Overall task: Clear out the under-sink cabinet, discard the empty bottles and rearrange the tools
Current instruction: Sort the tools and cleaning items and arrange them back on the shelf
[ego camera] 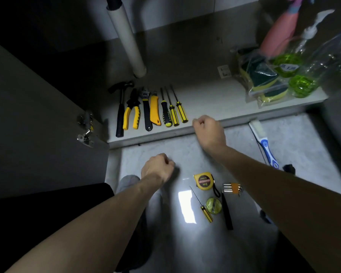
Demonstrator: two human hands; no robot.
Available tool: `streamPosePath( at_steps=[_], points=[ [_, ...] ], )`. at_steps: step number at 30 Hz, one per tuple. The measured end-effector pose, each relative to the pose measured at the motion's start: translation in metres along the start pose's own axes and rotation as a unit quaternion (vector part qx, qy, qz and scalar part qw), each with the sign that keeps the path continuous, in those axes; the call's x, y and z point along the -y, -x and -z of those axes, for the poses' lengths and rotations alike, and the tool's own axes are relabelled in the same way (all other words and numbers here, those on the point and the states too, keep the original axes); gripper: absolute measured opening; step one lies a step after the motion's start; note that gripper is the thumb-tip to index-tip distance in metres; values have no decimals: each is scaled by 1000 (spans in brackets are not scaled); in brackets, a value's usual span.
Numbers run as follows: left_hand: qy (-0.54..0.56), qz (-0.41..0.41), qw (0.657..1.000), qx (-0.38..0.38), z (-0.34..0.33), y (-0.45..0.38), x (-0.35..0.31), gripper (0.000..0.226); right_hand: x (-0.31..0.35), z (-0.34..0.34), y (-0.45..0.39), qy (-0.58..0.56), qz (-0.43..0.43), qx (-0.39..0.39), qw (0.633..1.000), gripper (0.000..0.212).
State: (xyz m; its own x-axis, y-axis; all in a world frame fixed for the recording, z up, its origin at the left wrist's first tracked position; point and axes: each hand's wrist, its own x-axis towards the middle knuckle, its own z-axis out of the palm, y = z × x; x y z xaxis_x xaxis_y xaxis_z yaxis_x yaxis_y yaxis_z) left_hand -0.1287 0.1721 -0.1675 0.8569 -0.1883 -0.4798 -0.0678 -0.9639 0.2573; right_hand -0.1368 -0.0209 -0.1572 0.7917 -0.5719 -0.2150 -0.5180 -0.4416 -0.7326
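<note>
Seven tools already lie side by side on the cabinet floor, just left of the right hand: a hammer, pliers, a wrench, a yellow utility knife and three screwdrivers. Still waiting on the tiles nearer the person than that hand are a tape measure, a hex key set, a thin screwdriver, a round yellow-green case and a black stick-like tool. These should be light and rigid; the tape measure is best taken across its boxy body, the thin screwdriver by its ribbed handle since the shaft looks slippery, and the hex keys by their orange holder so they stay bundled. The right hand hovers over the cabinet's front edge, arm stretched forward, fingers curled into a loose fist with nothing held. The left hand sits lower and to the left of it, above the tiles, likewise curled on nothing. Far right of the right hand stand clear bottles and bagged sponges.
</note>
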Motion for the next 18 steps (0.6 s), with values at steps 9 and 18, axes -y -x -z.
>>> streamPosePath(
  at_steps=[9,18],
  points=[
    [24,49,988,143,-94,61,-7,31,-138,18,134,124,-33,101,987,30],
    [47,111,988,95,-121,74,-25,33,-166,8,195,182,-103,155,966,30]
  ],
)
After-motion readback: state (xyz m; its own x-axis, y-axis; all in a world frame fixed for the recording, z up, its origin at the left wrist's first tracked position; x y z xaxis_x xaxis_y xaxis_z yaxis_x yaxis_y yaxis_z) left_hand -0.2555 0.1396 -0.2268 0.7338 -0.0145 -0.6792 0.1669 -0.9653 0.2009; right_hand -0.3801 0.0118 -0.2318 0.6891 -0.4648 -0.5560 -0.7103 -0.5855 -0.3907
